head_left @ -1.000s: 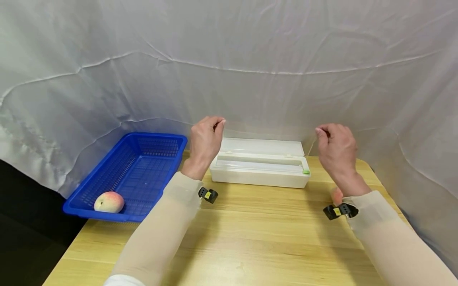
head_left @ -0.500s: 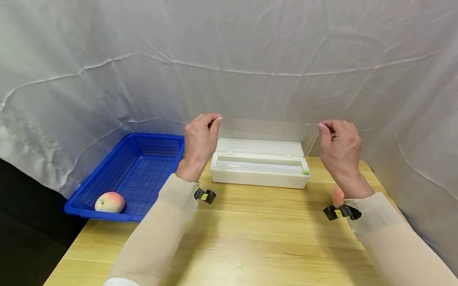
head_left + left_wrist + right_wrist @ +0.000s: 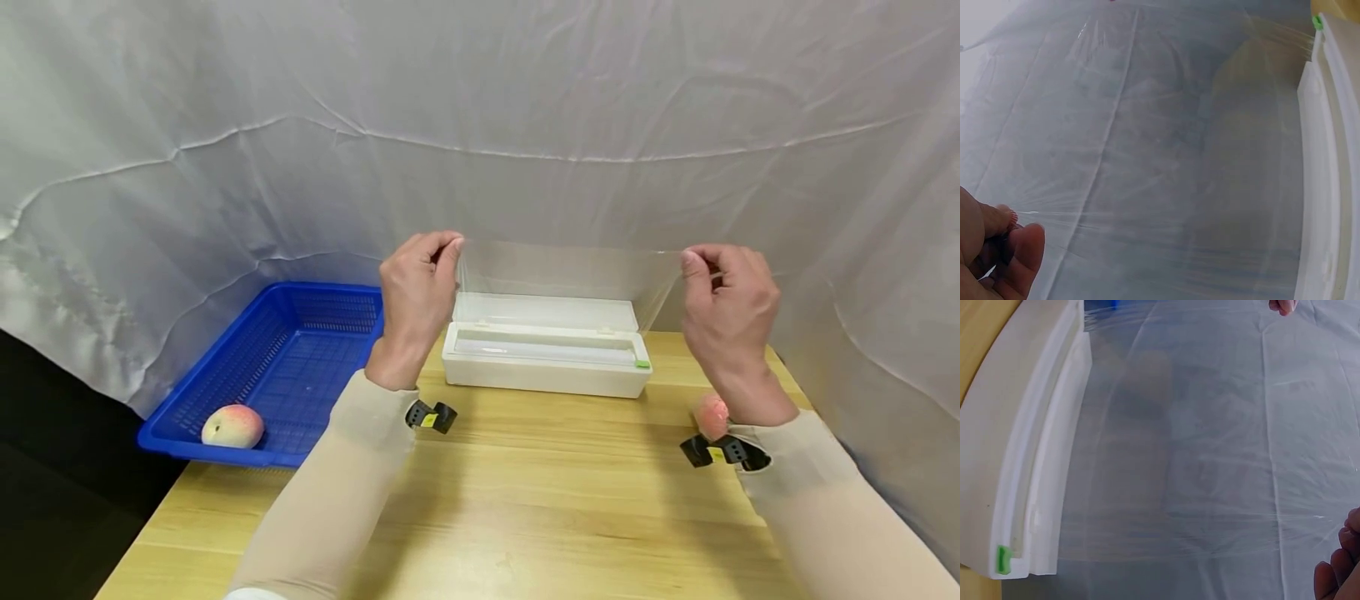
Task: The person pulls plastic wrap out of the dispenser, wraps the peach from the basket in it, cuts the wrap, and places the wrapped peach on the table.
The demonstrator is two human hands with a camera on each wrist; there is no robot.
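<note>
A sheet of clear plastic wrap (image 3: 558,268) stretches upward from a long white dispenser box (image 3: 547,379), whose lid (image 3: 551,310) stands open at the back. One corner of the wrap is pinched between thumb and finger of my left hand (image 3: 420,296). My right hand (image 3: 727,308) pinches the opposite corner, above and beyond the box's right end. In the left wrist view, creases in the film fan out from the left fingertips (image 3: 1029,244). The right wrist view shows the film (image 3: 1166,462) running from the box's slot to the right fingers (image 3: 1344,562). A green tab (image 3: 642,364) marks the box's right end.
A blue plastic basket (image 3: 262,457) stands at the left of the wooden table (image 3: 517,500), with a peach (image 3: 234,427) in its near corner. A pinkish round item (image 3: 711,417) lies partly hidden beside my right wrist. Grey cloth (image 3: 480,100) hangs behind the table.
Both hands have risen a little and spread apart, the right one farther to the right. The film between them has become longer, tauter and easier to see.
</note>
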